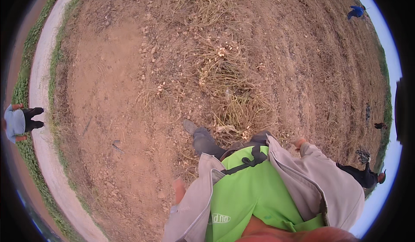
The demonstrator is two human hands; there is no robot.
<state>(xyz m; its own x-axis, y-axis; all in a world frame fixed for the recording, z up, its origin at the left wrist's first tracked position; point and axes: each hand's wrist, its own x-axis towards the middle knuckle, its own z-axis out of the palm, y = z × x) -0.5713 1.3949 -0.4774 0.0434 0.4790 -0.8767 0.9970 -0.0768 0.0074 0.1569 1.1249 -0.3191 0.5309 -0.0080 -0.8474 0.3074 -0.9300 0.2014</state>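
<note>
My left hand (178, 185) hangs low at my left side, past the grey jacket cuff, over bare brown soil. On the other side my right hand (298, 143) shows just beyond its sleeve, near the edge of the dried plants. Both hands are small and foreshortened, and their fingers do not show clearly; I make out nothing held. Ahead of my feet lies a heap of pulled peanut plants (233, 108), with yellowish stems and clusters of pale pods (222, 52). A pale dry leaf or scrap (226, 129) rests by my shoe (189, 126).
More uprooted plants (209, 4) continue the row ahead. A small dark stick-like object (116, 146) lies on the soil at left. A person (21, 122) stands on the pale path (41, 90). At right are a person in dark clothes (365, 175) and a blue-clad figure (355, 12).
</note>
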